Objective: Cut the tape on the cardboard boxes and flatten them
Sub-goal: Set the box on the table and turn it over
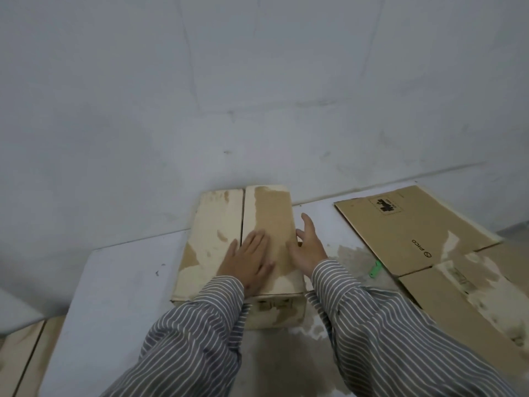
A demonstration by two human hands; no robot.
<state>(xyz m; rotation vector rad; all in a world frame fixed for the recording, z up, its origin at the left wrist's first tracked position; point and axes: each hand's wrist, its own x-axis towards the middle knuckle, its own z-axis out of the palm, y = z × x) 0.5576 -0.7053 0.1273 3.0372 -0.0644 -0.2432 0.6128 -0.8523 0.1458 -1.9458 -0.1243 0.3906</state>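
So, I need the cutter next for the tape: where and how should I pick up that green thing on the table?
Take the green cutter across its narrow body from above with the right hand. It lies flat on the table, and the flattened cardboard crowds its right side.

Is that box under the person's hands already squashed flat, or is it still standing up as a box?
Still a box: its front wall stands above the table, top flaps closed.

A tan cardboard box (243, 247) with pale torn patches sits on a white table (114, 282). Grey sleeves (372, 325) carry thin white stripes. A small green tool (375, 269) lies right, near brown flattened cardboard (415, 224).
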